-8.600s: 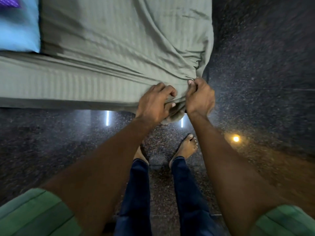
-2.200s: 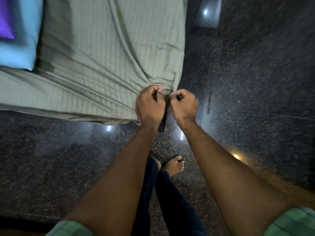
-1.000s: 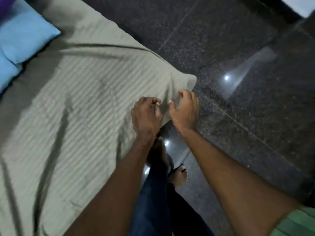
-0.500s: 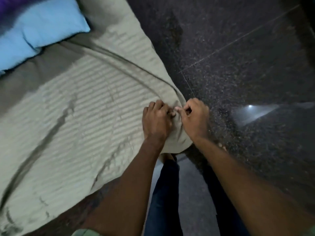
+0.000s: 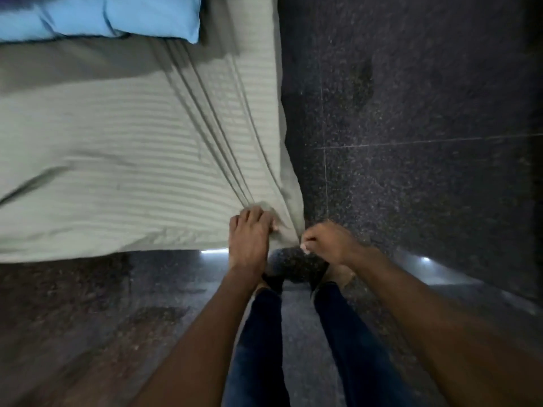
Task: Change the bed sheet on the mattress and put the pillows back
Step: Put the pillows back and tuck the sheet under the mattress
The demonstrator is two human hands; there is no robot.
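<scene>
Your left hand (image 5: 249,233) lies with curled fingers gripping the pale grey-green striped bed sheet (image 5: 132,160) at the mattress corner nearest you; taut creases fan from it toward the light blue pillow (image 5: 117,16) at the top. The sheet covers the mattress over dark speckled stone floor (image 5: 426,113). Your right hand (image 5: 326,242), just beside the corner, is fisted, pinching the sheet's hanging edge.

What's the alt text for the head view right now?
Both hands work the near corner of a grey-green striped bed sheet: the left hand grips bunched fabric, the right hand is curled at the corner's edge. A blue pillow lies at the far end, above a dark speckled floor.
</scene>
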